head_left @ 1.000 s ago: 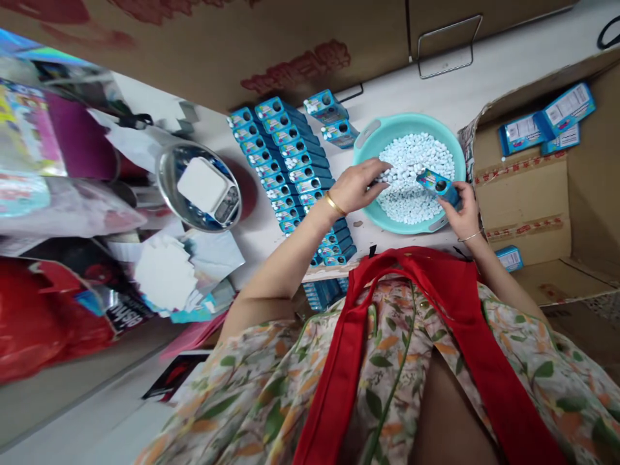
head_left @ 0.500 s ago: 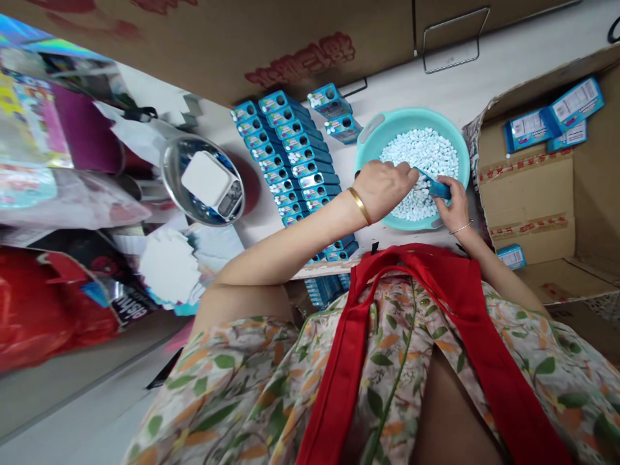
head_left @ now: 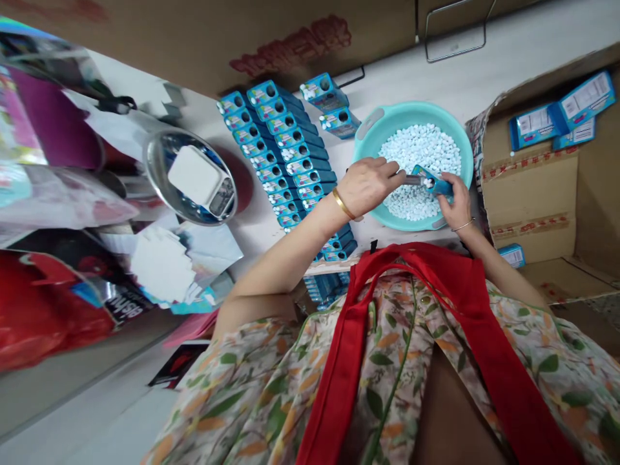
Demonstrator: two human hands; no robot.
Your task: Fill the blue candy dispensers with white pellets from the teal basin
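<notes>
My left hand (head_left: 371, 187), with a gold bangle on its wrist, grips a narrow grey scoop (head_left: 413, 180). The scoop's tip is at the opening of a small blue box (head_left: 440, 185), where white pellets show. My right hand (head_left: 456, 201) holds that box tilted between thumb and fingers. Beneath both hands is a turquoise basin (head_left: 367, 147) with many small white pellets (head_left: 419, 147) in it. Rows of similar blue boxes (head_left: 303, 166) stand left of the basin, their round holes facing up.
Right of the basin is an open cardboard carton (head_left: 533, 194) with several blue boxes inside. At left, a metal bowl (head_left: 154, 165) carries a white digital scale (head_left: 194, 177). A stack of white cards (head_left: 162, 265) lies below it. A large cardboard box (head_left: 194, 45) borders the far side.
My left hand has drawn back slightly left, and the scoop now shows between it and the blue box. The box in my right hand has turned, so its opening faces the scoop.
</notes>
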